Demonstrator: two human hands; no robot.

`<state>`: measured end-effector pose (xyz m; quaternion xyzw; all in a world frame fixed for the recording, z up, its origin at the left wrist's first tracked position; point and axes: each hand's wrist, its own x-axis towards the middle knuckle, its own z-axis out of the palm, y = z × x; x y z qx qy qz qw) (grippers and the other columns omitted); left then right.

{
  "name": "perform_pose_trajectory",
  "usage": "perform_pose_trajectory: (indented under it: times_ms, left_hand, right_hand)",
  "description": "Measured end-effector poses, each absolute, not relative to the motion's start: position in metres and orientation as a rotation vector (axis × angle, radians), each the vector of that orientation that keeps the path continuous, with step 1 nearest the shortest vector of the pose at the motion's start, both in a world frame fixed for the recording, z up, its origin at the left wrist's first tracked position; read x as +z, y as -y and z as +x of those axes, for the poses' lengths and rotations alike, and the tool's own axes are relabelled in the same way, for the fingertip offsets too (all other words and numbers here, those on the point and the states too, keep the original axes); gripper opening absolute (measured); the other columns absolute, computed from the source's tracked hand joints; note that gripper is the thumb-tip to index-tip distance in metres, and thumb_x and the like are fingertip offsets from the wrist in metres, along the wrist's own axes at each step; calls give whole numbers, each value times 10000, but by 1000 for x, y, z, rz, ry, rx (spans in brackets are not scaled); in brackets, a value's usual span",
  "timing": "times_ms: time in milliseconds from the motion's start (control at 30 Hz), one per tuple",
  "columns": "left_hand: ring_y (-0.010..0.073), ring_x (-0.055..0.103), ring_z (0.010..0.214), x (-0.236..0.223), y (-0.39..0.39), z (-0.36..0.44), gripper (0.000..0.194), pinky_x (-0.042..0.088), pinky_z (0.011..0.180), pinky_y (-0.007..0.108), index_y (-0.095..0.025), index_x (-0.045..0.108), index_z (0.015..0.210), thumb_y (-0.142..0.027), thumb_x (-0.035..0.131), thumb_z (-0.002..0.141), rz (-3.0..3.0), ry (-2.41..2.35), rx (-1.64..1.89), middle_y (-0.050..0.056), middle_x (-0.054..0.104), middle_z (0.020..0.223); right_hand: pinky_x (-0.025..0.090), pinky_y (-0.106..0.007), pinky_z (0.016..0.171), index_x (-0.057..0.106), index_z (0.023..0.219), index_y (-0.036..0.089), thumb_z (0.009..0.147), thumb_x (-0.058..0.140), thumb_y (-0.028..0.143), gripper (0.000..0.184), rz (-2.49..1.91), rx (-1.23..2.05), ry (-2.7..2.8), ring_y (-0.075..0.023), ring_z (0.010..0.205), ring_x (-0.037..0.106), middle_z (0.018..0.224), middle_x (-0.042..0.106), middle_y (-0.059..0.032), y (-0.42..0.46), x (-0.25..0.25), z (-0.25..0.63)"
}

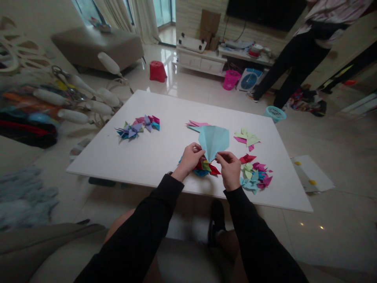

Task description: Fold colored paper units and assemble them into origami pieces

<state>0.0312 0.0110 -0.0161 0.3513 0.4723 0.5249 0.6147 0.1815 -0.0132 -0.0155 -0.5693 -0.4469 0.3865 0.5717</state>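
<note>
A light blue sheet of origami paper [216,138] with crease lines is held up over the white table, its narrow tip toward me. My left hand [192,157] pinches its left edge near the tip. On the opposite edge, my right hand [229,167] grips it between thumb and fingers. Below the sheet lie red, green and blue folded paper pieces [206,169], partly hidden by it and my left hand. Pink folded paper [196,123] shows behind the sheet. Right of my right hand is a pile of folded paper pieces [257,177] in several colours.
On the white table [132,157], purple and blue folded pieces [137,127] lie at the left, pale green and pink ones [247,138] at the right. A person [297,51] stands beyond. A blue basket [276,113] stands past the far right corner; a red stool [158,71] stands on the floor.
</note>
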Motion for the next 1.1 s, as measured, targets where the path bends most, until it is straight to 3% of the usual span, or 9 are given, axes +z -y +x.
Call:
perform_pose_trajectory:
  times_ms: [300,600,767,900,1100]
  left_hand:
    - [121,660,540,-16,-8,33,168,559,568,237,-154,550,742,-125,714,765,880,-1148,1174,-18,629,641]
    - [106,649,612,-15,-6,34,166,556,618,229,-125,643,764,-160,794,705,910,-1069,1128,17,682,710]
    - [117,652,623,-13,-5,34,238,553,624,237,-120,683,790,-242,850,672,906,-1011,1100,29,703,723]
    - [120,655,627,-12,-5,34,235,545,614,234,-119,715,818,-253,847,676,896,-986,1060,41,724,754]
    - [119,668,651,-15,-6,34,151,537,637,231,-106,748,879,-131,752,730,930,-981,1015,64,747,798]
  right_hand:
    - [483,-285,646,594,776,203,723,791,287,221,-1289,838,1115,-143,659,601,697,617,37,13,-18,181]
    - [514,-303,688,727,848,194,825,722,442,249,-1287,959,1276,-181,780,647,826,710,-36,16,-13,177]
    - [524,-297,672,721,850,198,789,761,415,229,-1310,902,1277,-190,819,665,919,707,-54,17,-13,176]
    - [520,-290,601,669,848,200,748,791,418,270,-1317,985,1174,-189,741,659,823,694,-31,16,-14,177]
    - [506,-284,650,610,787,200,730,797,346,244,-1297,913,1155,-158,717,626,765,643,9,15,-16,179]
